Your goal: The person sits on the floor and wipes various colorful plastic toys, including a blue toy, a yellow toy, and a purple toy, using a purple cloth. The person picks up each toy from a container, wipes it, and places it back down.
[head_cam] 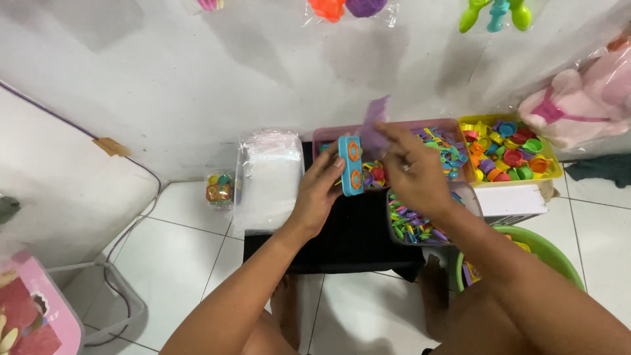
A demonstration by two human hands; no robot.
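Observation:
My left hand (pixel 320 192) holds a flat blue toy piece with orange panels (pixel 351 165) upright above a black stool (pixel 342 236). My right hand (pixel 413 172) pinches a purple toy piece (pixel 374 128) just to the right of the blue one, over a pink tray (pixel 328 133) of small coloured toys. The two pieces nearly touch. A clear tub of mixed small plastic pieces (pixel 414 227) sits under my right wrist.
A yellow tray of toy cups and plates (pixel 509 154) stands at the right, a white box (pixel 511 199) in front of it. A stack of clear plastic bags (pixel 268 177) lies left of the stool. A green basin (pixel 549 253) is at right, a pink plush (pixel 578 105) behind.

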